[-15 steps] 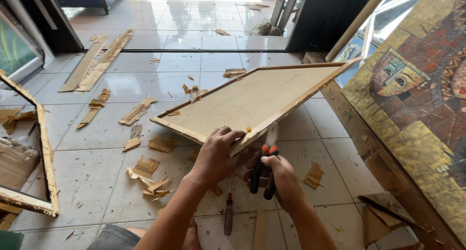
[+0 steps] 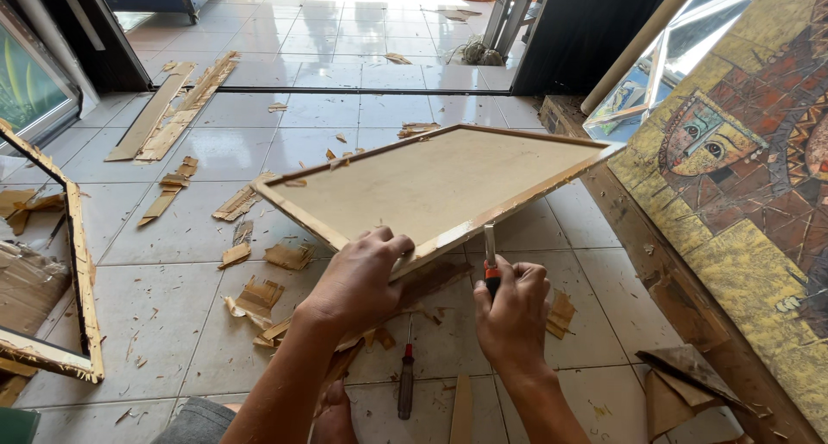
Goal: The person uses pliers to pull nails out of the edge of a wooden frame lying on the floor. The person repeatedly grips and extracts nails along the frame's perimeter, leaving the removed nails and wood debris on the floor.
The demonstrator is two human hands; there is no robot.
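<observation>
We held the wooden frame tilted off the tiled floor, left hand clamped on its near edge. Half a second before, the right hand gripped the pliers lower; now it had raised them so the tip touched the frame's edge. A screwdriver lay on the floor below.

Bright daylight poured through the far doorway, glaring on the pale glossy floor tiles; focus was sharp throughout.
</observation>
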